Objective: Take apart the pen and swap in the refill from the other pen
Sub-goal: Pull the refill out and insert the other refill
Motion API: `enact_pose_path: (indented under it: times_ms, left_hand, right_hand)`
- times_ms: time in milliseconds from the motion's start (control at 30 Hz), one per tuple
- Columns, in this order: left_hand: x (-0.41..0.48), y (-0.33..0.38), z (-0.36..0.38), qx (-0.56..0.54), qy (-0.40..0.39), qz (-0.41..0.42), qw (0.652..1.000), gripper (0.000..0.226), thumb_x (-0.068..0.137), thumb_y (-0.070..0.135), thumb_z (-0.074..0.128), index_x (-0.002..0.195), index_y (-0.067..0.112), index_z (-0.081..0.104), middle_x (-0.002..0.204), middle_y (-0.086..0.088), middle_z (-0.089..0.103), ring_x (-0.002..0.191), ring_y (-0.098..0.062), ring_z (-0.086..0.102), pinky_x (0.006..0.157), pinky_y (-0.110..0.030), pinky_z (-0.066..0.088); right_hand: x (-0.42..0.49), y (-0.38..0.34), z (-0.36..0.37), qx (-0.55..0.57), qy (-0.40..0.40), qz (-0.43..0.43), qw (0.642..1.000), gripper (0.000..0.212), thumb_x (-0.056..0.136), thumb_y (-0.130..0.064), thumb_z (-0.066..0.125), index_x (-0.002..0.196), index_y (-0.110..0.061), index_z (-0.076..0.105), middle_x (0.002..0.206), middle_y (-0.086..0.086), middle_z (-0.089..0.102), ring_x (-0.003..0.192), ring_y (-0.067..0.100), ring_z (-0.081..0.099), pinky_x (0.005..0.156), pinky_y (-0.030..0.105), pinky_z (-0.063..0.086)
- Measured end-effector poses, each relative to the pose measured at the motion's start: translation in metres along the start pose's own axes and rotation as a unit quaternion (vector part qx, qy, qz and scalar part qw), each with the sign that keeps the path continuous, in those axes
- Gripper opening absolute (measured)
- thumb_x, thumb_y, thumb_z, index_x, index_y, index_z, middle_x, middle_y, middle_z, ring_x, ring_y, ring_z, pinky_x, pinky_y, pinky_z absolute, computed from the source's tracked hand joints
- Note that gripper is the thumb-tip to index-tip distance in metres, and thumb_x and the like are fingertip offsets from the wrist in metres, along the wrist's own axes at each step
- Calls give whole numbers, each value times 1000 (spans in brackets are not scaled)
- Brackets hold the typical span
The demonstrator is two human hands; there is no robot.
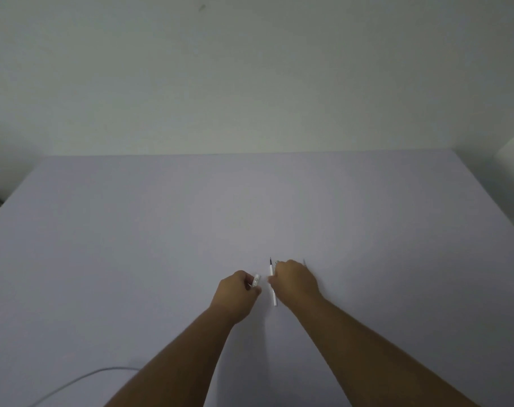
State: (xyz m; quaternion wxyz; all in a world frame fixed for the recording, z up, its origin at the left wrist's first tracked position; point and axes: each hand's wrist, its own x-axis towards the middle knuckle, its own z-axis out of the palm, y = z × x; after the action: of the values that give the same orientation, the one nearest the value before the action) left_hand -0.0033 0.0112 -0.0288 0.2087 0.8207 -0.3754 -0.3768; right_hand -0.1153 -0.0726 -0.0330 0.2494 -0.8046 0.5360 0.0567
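Note:
My left hand (240,290) is closed around a short clear-and-white pen part (256,280) that sticks out past the fingers toward the right. My right hand (295,279) is a little to the right, fingers curled down on the table. A thin white refill (272,286) with a dark tip pointing away from me lies on the table along the left side of my right hand, touching or pinched by its fingers. A faint thin piece (304,262) shows at the hand's far right edge. Anything under the right palm is hidden.
The work surface is a pale lavender table (161,230) against a plain wall. A white cable (82,380) curves across the near left corner. The table's right edge runs diagonally at the far right.

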Motion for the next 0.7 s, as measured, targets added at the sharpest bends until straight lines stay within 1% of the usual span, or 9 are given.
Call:
enact_pose_path:
  times_ms: [133, 267, 333, 467, 533, 567, 600, 633, 700]
  left_hand:
    - [-2, -6, -2, -12, 7, -12, 1000, 9, 85, 29, 62, 84, 23, 56, 75, 4, 59, 76, -21, 63, 76, -42, 60]
    - [-2, -14, -4, -13, 11, -13, 1000, 10, 85, 30, 62, 89, 23, 55, 79, 4, 60, 73, -20, 61, 75, -39, 60]
    - [-1, -15, -3, -15, 12, -9, 1000, 10, 85, 30, 61, 89, 24, 55, 78, 5, 59, 70, -17, 59, 73, -37, 60]
    - [-1, -19, -5, -19, 15, -3, 1000, 9, 84, 29, 62, 87, 25, 55, 77, 7, 58, 65, -15, 56, 71, -35, 58]
    - [-1, -19, -6, -17, 16, -2, 1000, 10, 84, 30, 63, 87, 25, 55, 77, 8, 57, 65, -14, 55, 70, -33, 57]
    - [-1, -19, -5, -17, 16, -1, 1000, 10, 84, 29, 64, 87, 26, 55, 77, 8, 57, 65, -13, 55, 69, -33, 57]
    - [-1, -19, -5, -17, 15, -1, 1000, 10, 84, 29, 64, 87, 26, 55, 77, 7, 57, 64, -13, 55, 68, -32, 56]
    - [-2, -18, -5, -16, 13, 1, 1000, 10, 84, 29, 64, 86, 26, 55, 78, 7, 57, 63, -12, 54, 67, -32, 55]
    - [-2, -16, -3, -13, 7, 6, 1000, 10, 83, 28, 64, 84, 27, 55, 77, 7, 57, 61, -11, 53, 65, -31, 53]
  right_hand:
    - [-5, -5, 12, -86, 12, -12, 996, 28, 91, -14, 49, 118, -11, 57, 121, 6, 62, 114, 25, 58, 87, 33, 49]
    - [-6, -5, 20, -39, -5, 4, 999, 47, 94, -13, 41, 141, -15, 41, 144, 2, 48, 139, 17, 37, 108, 28, 35]
    - [-6, -6, 20, -4, -12, 37, 999, 49, 91, -13, 43, 140, -16, 43, 143, 2, 51, 139, 17, 37, 105, 28, 39]
    - [-7, -14, 13, 100, -10, 86, 991, 47, 81, -20, 53, 127, -12, 57, 119, 10, 66, 117, 26, 58, 82, 29, 49]
    - [-5, -17, 3, 164, 9, 88, 983, 20, 78, -23, 56, 87, -9, 67, 86, 10, 68, 86, 29, 63, 66, 27, 44]
    - [-4, -16, -1, 207, 24, 91, 974, 17, 78, -24, 57, 67, -12, 60, 67, 6, 61, 71, 27, 59, 60, 26, 40]
    - [-3, -16, -5, 256, 37, 94, 961, 25, 79, -24, 57, 56, -14, 54, 56, 1, 54, 61, 24, 53, 56, 26, 36]
    - [-2, -15, -8, 308, 45, 98, 945, 28, 78, -24, 58, 53, -15, 52, 51, -1, 50, 56, 21, 49, 54, 27, 36]
    - [-3, -13, -15, 395, 56, 112, 910, 20, 77, -22, 58, 60, -13, 61, 55, 1, 55, 56, 21, 51, 54, 26, 39]
